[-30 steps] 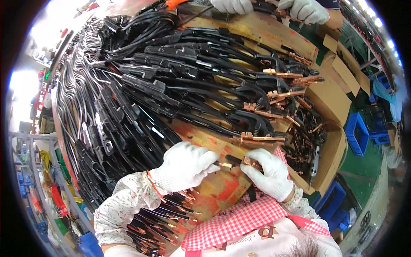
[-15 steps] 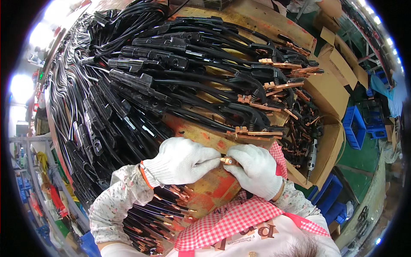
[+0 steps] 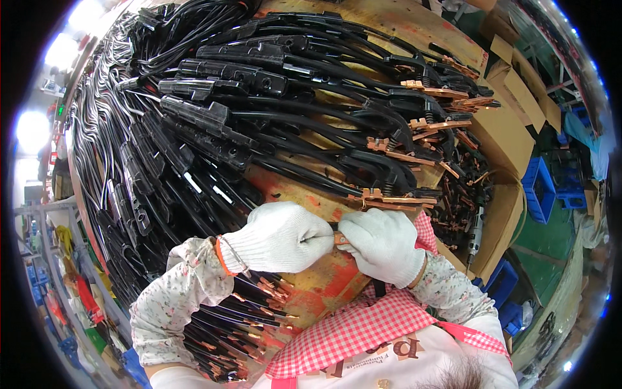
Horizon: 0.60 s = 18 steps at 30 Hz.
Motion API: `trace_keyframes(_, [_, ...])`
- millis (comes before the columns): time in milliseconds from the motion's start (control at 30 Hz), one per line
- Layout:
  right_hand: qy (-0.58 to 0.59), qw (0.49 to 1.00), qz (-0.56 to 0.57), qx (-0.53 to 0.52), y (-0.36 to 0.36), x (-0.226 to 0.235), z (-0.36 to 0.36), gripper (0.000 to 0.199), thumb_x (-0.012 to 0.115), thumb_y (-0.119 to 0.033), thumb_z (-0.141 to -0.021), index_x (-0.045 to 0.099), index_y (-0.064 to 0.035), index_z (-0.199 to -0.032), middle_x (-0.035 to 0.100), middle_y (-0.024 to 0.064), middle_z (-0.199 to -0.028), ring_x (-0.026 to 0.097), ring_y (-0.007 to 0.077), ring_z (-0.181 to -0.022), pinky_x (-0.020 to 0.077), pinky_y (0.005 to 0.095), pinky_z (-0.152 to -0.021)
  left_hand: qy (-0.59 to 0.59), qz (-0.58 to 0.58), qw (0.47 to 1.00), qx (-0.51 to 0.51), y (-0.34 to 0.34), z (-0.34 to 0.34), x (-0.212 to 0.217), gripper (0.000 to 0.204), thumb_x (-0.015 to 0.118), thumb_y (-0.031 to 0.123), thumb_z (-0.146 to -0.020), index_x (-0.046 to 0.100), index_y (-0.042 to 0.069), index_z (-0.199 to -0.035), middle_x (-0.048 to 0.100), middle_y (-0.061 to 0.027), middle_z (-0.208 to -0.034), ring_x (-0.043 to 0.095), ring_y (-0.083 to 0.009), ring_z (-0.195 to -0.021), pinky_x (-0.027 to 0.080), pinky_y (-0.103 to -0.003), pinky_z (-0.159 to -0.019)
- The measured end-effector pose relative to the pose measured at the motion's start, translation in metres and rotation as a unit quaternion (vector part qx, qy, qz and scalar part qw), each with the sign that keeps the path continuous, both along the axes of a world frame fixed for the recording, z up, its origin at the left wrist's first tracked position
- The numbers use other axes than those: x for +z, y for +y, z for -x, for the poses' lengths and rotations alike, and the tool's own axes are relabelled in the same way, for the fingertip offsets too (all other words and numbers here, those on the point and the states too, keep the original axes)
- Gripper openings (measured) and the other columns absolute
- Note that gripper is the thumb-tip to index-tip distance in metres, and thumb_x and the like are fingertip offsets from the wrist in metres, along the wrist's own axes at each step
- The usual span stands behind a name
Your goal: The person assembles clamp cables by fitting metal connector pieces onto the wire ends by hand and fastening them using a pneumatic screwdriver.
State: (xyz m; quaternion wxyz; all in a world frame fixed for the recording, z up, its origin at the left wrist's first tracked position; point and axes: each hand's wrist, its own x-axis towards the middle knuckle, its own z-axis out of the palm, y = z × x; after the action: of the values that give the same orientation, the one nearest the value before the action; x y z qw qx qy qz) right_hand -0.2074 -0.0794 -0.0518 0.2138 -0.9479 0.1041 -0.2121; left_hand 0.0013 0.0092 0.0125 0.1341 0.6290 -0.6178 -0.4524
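Observation:
My left hand [image 3: 278,238], in a white knitted glove with an orange band at the wrist, is closed in a pinch. What its fingers hold is hidden, though a dark bit shows between the two hands. Close beside it, my right hand [image 3: 381,243], gloved in white too, grips a small copper fitting [image 3: 340,240] between thumb and fingers. Just beyond the hands lie black clamps with copper jaws [image 3: 382,196]. Below my left forearm, many black cables end in copper tips [image 3: 262,311] over the red-stained table [image 3: 324,285].
Black cables [image 3: 97,142] with black plastic housings [image 3: 194,111] heap over the left and far table. At the right stands an open cardboard box [image 3: 502,214] of copper and black parts, a grey power screwdriver [image 3: 476,233] among them. Blue crates [image 3: 539,188] sit on the green floor.
My hands have come closer together, and my left fingers have curled in further. The copper fitting has turned and shifted slightly left with my right hand. The whole view has shifted a little.

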Motion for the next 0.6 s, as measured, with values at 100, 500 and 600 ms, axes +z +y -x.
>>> trace_keyframes(100, [0.018, 1.000, -0.015, 0.018, -0.003, 0.003, -0.002, 0.038, 0.075, -0.025, -0.074, 0.063, -0.0104, -0.107, 0.067, 0.0031, -0.095, 0.066, 0.0212, -0.079, 0.0515, 0.0348, -0.062, 0.005, -0.024, 1.000, -0.004, 0.000, -0.002, 0.000, 0.024, 0.056, 0.028, -0.092, 0.067, 0.012, -0.078, 0.062, -0.0150, -0.066, 0.064, -0.0349, -0.062, 0.048, -0.042, -0.057])
trace_keyframes(500, [0.057, 0.995, -0.056, 0.055, -0.011, -0.002, -0.005, 0.030, 0.069, -0.030, -0.088, 0.063, -0.0110, -0.111, 0.069, 0.0043, -0.102, 0.069, 0.0222, -0.088, 0.0536, 0.0331, -0.069, -0.164, 0.252, 0.948, -0.106, 0.018, -0.006, -0.023, 0.018, 0.075, 0.023, -0.080, 0.069, 0.011, -0.092, 0.062, -0.0064, -0.066, 0.059, -0.0300, -0.055, 0.047, -0.041, -0.052])
trace_keyframes(600, [0.074, 0.993, -0.064, 0.062, -0.013, -0.002, -0.006, 0.029, 0.067, -0.030, -0.089, 0.063, -0.0113, -0.112, 0.069, 0.0042, -0.103, 0.069, 0.0216, -0.087, 0.0535, 0.0322, -0.070, -0.181, 0.251, 0.945, -0.106, 0.016, -0.004, -0.023, 0.018, 0.076, 0.023, -0.077, 0.067, 0.011, -0.087, 0.060, -0.0060, -0.063, 0.058, -0.0305, -0.053, 0.045, -0.041, -0.051])
